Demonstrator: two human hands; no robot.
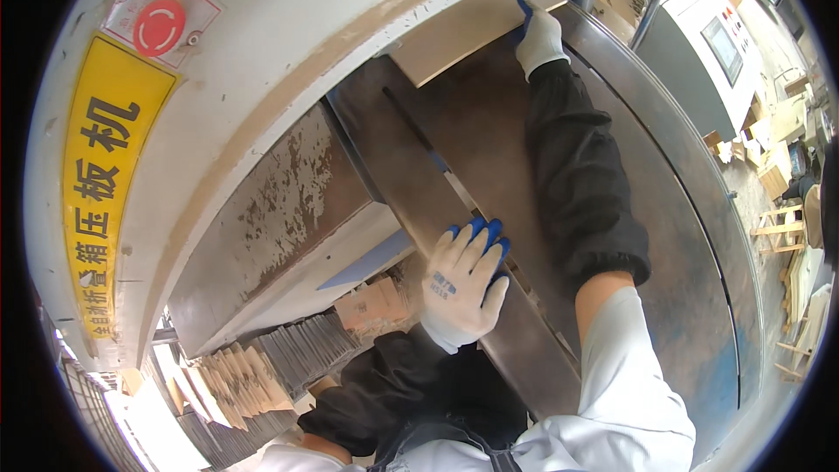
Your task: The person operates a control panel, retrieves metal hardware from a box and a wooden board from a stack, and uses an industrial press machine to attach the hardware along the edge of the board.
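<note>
Your left hand (463, 284), gloved in white with blue fingertips, is unclenched and holds nothing, its fingers extended together over the slotted brown metal table (647, 315). Your right hand (540, 35), gloved alike, touches the right end of the flat pale-tan board (468, 31); you can't tell whether it grips. The board lies at the table's far side, its visible long edge slanting from near left to far right.
</note>
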